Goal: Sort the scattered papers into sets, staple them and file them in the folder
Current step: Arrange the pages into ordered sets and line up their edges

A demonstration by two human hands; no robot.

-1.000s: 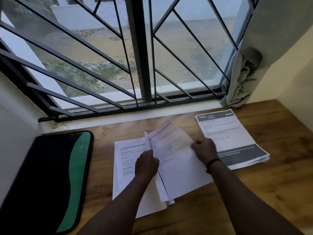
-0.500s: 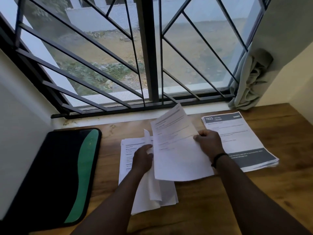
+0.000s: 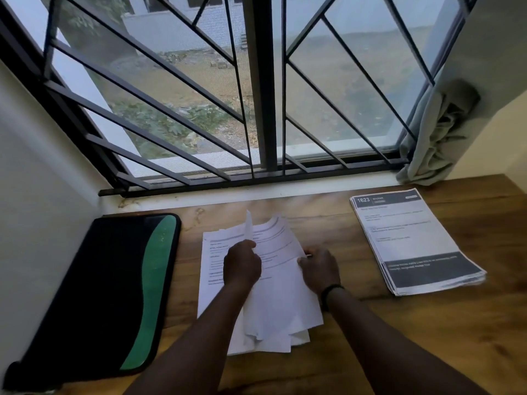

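Sorting step, judged early: nothing stapled, nothing filed. Left hand (image 3: 241, 266) pinching the upturned edge of one sheet (image 3: 248, 226) from the loose white pile (image 3: 273, 309) mid-worktop; grip curled round the paper. Right hand (image 3: 319, 269) holding the right edge of the top curled sheet (image 3: 278, 246), fingers bent on it, thumb side hidden. Sorted stack with dark header and footer (image 3: 413, 240) lying flat to the right, well apart from the pile, edges slightly fanned.

Risks: thin sheets stuck together, so two pages possibly lifted as one and sets mixed. Curled top sheet liable to crease or tear under opposite pulls. Pile's near edges ragged and close to the worktop (image 3: 427, 337) front; nudge could slide pages off. Fanned stack may misalign at stapling. No stapler in view.

Containers: black and green folder (image 3: 94, 295) flat at left, just beside the pile, closed as far as visible; contents cannot tell, no paper showing at its edges.
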